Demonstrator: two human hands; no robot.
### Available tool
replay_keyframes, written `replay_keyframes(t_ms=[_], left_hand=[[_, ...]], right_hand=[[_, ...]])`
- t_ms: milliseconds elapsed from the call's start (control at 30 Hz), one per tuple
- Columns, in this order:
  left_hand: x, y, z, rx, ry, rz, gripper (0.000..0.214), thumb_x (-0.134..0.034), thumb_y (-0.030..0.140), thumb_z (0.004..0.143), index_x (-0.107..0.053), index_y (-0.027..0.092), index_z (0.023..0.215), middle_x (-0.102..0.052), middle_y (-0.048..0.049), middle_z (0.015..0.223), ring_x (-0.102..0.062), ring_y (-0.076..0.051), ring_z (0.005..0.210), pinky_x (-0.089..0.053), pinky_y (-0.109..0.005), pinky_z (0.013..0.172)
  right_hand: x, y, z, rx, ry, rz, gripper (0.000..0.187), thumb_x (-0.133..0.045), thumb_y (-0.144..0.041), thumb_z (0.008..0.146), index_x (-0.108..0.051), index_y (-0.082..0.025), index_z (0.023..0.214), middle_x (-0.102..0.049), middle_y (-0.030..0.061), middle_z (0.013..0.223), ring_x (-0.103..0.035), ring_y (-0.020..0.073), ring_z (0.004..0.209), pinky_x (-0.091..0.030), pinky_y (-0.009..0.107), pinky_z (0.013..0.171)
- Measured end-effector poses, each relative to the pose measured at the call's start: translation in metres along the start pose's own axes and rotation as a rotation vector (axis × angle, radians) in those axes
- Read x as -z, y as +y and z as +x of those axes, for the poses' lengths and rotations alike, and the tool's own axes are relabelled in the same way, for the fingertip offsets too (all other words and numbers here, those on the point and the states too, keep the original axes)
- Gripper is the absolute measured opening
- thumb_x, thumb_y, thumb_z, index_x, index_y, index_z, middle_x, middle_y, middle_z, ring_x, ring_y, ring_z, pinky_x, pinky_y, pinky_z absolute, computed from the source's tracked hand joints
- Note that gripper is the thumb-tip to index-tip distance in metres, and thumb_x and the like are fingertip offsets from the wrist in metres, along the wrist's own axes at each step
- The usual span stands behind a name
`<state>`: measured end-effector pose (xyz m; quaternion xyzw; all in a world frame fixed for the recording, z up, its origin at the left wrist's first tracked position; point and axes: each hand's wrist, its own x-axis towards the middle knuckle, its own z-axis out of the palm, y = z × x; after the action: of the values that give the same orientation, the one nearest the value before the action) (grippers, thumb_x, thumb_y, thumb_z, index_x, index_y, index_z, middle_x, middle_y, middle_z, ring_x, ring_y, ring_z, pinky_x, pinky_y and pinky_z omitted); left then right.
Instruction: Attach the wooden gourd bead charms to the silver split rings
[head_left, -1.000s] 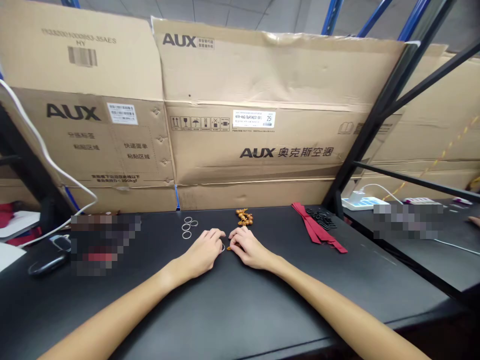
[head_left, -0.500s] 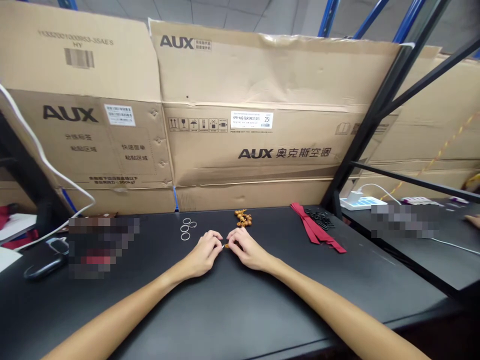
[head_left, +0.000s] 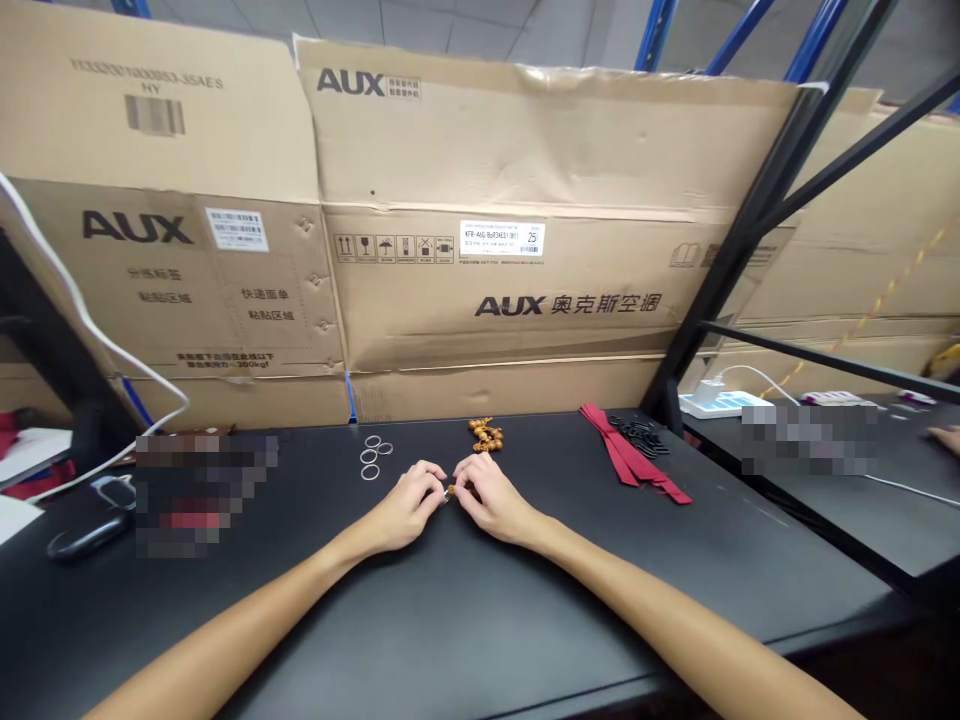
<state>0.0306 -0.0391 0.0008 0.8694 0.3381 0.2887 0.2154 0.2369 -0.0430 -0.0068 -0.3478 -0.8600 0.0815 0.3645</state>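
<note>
My left hand (head_left: pixel 418 497) is closed in a pinch on a small silver metal ring (head_left: pixel 446 496), mostly hidden by the fingers. Opposite it, my right hand (head_left: pixel 484 488) pinches a small orange-brown beaded piece (head_left: pixel 452 490), of which only the end shows. The ring and this piece meet in the narrow gap between my fingertips; whether they are linked I cannot tell. Just beyond my right hand lies a cluster of brown beads on orange cord (head_left: pixel 486 435). Several loose silver rings (head_left: pixel 370 457) lie flat to the left, apart from my left hand.
Red ribbon strips (head_left: pixel 634 455) and a pile of black pieces (head_left: pixel 639 437) lie on the black table (head_left: pixel 450 620) at right. A dark oblong case (head_left: pixel 90 535) and a white cable (head_left: pixel 97 325) are at left. Cardboard (head_left: pixel 525 300) stands behind; a black metal post (head_left: pixel 739 260) rises at right.
My fingers have shifted slightly; the ring and the orange-brown end are now closer together between the fingertips. Both arms stay nearly in place, and the things on the table have not moved.
</note>
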Motion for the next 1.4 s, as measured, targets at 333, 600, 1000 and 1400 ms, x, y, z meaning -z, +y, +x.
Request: replay_keyframes(t_ms=[333, 600, 1000, 1400], left_hand=[[0.003, 0.003, 0.001, 0.031, -0.037, -0.027, 0.025, -0.039, 0.026, 0.096, -0.056, 0.019, 0.079, -0.055, -0.0072, 0.112, -0.054, -0.019, 0.106, -0.042, -0.037, 0.097], [0.004, 0.003, 0.0, 0.015, -0.059, 0.004, 0.024, -0.038, 0.024, 0.097, -0.055, 0.019, 0.08, -0.054, -0.0071, 0.112, -0.052, -0.019, 0.106, -0.041, -0.038, 0.097], [0.021, 0.007, -0.009, -0.073, -0.075, 0.218, 0.014, -0.049, 0.031, 0.093, -0.054, 0.02, 0.086, -0.052, -0.0081, 0.119, -0.054, -0.023, 0.108, -0.044, -0.038, 0.095], [0.016, 0.006, -0.011, -0.026, -0.01, 0.243, 0.011, -0.05, 0.027, 0.092, -0.053, 0.02, 0.085, -0.053, -0.0101, 0.125, -0.054, -0.024, 0.116, -0.045, -0.039, 0.098]], right_hand=[[-0.003, 0.001, 0.0, 0.019, 0.003, -0.055, 0.009, -0.05, -0.016, 0.088, -0.048, -0.02, 0.08, -0.057, 0.0073, 0.094, -0.05, 0.021, 0.089, -0.042, 0.037, 0.081], [0.0, 0.0, 0.001, -0.022, -0.045, -0.122, 0.013, -0.055, -0.014, 0.084, -0.049, -0.02, 0.074, -0.057, 0.0061, 0.092, -0.05, 0.0207, 0.089, -0.041, 0.035, 0.078], [0.022, 0.013, -0.001, -0.011, -0.144, -0.14, 0.018, -0.063, -0.031, 0.085, -0.054, -0.022, 0.098, -0.058, 0.0064, 0.102, -0.051, 0.022, 0.098, -0.043, 0.038, 0.087], [0.014, 0.011, -0.004, 0.0, -0.16, -0.018, 0.009, -0.058, -0.029, 0.089, -0.057, -0.021, 0.093, -0.059, 0.0094, 0.117, -0.055, 0.0222, 0.114, -0.044, 0.039, 0.097]])
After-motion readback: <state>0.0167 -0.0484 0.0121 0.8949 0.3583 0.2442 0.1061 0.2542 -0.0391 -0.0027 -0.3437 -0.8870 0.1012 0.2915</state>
